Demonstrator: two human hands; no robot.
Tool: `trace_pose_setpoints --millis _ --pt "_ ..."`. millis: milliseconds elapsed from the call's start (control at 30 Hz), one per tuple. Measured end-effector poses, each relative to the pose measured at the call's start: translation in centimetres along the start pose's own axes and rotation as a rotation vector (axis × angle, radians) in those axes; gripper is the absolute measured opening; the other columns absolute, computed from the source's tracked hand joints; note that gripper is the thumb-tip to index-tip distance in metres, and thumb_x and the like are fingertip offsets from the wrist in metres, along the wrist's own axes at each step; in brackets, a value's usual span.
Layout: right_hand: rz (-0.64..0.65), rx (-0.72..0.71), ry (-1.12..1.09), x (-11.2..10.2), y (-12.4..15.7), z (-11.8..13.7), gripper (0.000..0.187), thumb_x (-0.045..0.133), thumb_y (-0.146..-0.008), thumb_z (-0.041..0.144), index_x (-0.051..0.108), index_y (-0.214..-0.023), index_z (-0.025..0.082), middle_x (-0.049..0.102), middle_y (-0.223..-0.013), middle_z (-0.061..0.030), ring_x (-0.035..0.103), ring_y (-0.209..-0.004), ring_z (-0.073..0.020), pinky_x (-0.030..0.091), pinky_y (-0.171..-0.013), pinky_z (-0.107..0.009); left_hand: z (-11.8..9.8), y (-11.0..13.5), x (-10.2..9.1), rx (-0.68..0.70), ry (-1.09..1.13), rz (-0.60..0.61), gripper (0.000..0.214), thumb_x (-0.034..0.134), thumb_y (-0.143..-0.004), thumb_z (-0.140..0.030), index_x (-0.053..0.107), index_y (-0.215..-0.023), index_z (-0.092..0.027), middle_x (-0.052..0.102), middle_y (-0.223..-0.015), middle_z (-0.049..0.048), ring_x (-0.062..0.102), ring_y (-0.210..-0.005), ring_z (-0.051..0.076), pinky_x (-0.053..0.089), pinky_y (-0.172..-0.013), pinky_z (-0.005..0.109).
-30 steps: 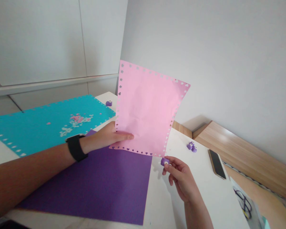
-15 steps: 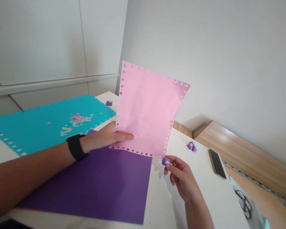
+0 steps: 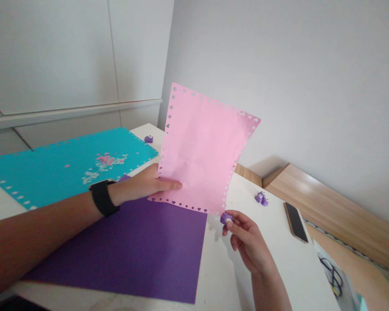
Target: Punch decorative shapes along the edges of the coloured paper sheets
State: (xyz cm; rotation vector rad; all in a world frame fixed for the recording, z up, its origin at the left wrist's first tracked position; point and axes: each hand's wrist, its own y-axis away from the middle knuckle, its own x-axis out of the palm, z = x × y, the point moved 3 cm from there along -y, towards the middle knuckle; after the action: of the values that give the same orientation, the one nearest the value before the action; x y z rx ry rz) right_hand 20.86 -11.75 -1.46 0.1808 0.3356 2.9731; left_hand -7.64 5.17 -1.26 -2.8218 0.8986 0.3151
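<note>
My left hand [image 3: 149, 185], with a black watch on the wrist, pinches the lower left corner of a pink paper sheet [image 3: 202, 149] and holds it upright above the table. Small hearts and stars are punched all along the sheet's edges. My right hand [image 3: 246, 242] grips a small purple paper punch [image 3: 226, 218] right at the sheet's lower right corner. Beneath the hands lies a purple sheet [image 3: 132, 255] on the white table [image 3: 278, 259].
A teal sheet [image 3: 52, 168] with punched edges and a pile of paper bits lies at the left. A second purple punch [image 3: 148, 138] sits at the far edge, two more [image 3: 261, 198] at the right. A phone [image 3: 295, 222] and glasses [image 3: 332, 274] lie right.
The pink sheet has tilted slightly to the right at its top. My right hand with the punch has crept a little closer to the sheet's lower right corner.
</note>
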Motion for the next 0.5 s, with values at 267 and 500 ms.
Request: trace_pose_setpoints --millis 267,500 --pt "0.021 0.023 -0.031 0.04 -0.11 -0.38 0.036 0.085 -0.078 0.033 0.074 -0.108 0.018 0.066 -0.087 -0.0055 0.065 -0.077 -0.0164 0.042 -0.044 -0.015 0.49 -0.14 -0.11 -0.018 -0.016 0.047 0.036 0.077 -0.081 -0.046 0.065 -0.094 -0.014 0.052 -0.049 -0.0076 0.045 -0.036 0.008 0.031 -0.033 0.016" --pt "-0.002 0.050 -0.115 0.03 -0.20 -0.57 0.037 0.087 -0.076 0.029 0.075 -0.109 0.020 0.068 -0.099 -0.0051 0.069 -0.091 -0.0183 0.049 -0.054 -0.013 -0.25 -0.21 -0.30 0.032 -0.059 -0.015 0.041 0.079 -0.078 -0.045 0.068 -0.105 -0.014 0.068 -0.071 -0.0014 0.056 -0.053 0.011 0.043 -0.045 0.019"
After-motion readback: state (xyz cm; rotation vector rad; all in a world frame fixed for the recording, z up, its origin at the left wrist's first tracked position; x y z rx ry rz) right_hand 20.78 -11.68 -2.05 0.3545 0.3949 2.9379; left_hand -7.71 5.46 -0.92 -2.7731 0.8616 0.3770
